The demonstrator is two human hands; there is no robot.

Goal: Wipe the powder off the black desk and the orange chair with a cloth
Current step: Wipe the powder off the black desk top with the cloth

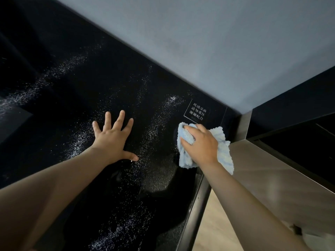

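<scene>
White powder (pixel 155 124) lies scattered in streaks over the glossy black desk (pixel 76 98). My left hand (pixel 113 137) rests flat on the desk with its fingers spread, holding nothing. My right hand (pixel 199 144) presses a crumpled light-blue cloth (pixel 224 153) onto the desk near its right end, with the fingers curled over the cloth's top. The cloth sits just below a white printed notice (pixel 197 113) on the glass. The orange chair is not in view.
A grey wall (pixel 217 42) runs along the desk's far edge. A brushed-metal panel (pixel 272 174) and a dark cabinet (pixel 299 138) stand to the right of the desk. Light wooden floor (pixel 215 223) shows below the desk's right edge.
</scene>
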